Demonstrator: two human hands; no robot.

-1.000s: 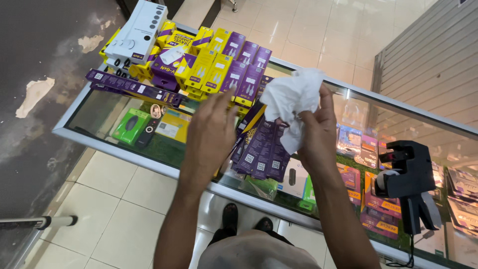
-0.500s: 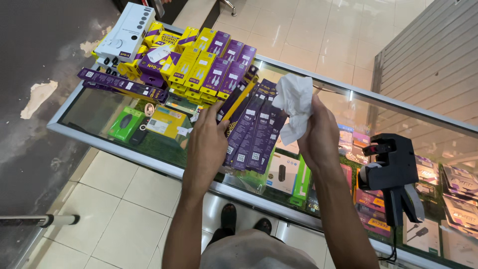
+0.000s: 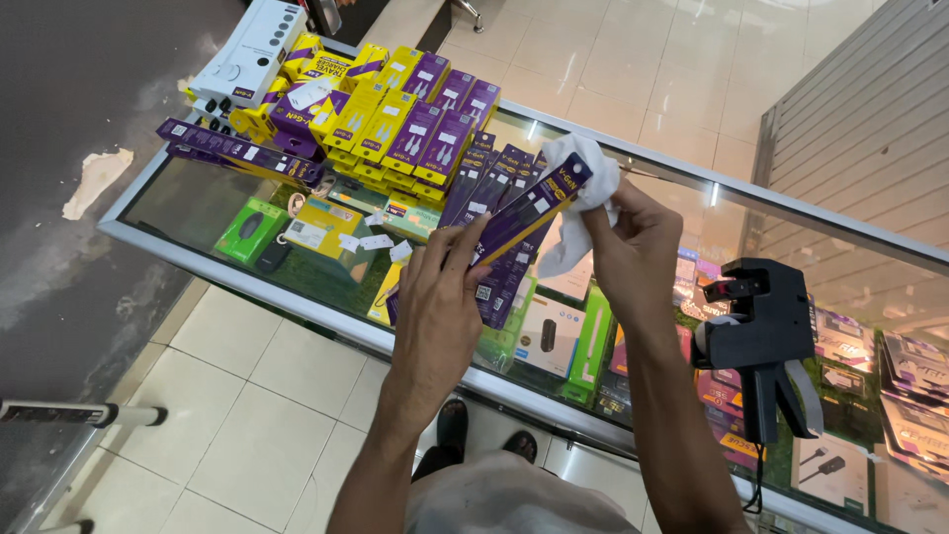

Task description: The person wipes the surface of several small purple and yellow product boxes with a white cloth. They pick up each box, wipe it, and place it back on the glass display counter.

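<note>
My left hand (image 3: 440,297) grips a long, narrow purple box (image 3: 524,213) and holds it slanted above the glass counter (image 3: 198,203). My right hand (image 3: 633,247) clutches a crumpled white cloth (image 3: 578,198) pressed against the upper end of that box. Right below the hands, several more narrow purple boxes (image 3: 484,188) lie side by side on the glass.
A pile of yellow and purple boxes (image 3: 395,114) and a white box (image 3: 252,49) fill the counter's far left end. A black price-label gun (image 3: 761,341) stands on the glass at right. Packaged goods lie under the glass. A metal pole (image 3: 79,413) sits at lower left.
My left hand has taken up one purple box from the row and lifted it to the cloth in my right hand. The view shifted so the counter sits further right.
</note>
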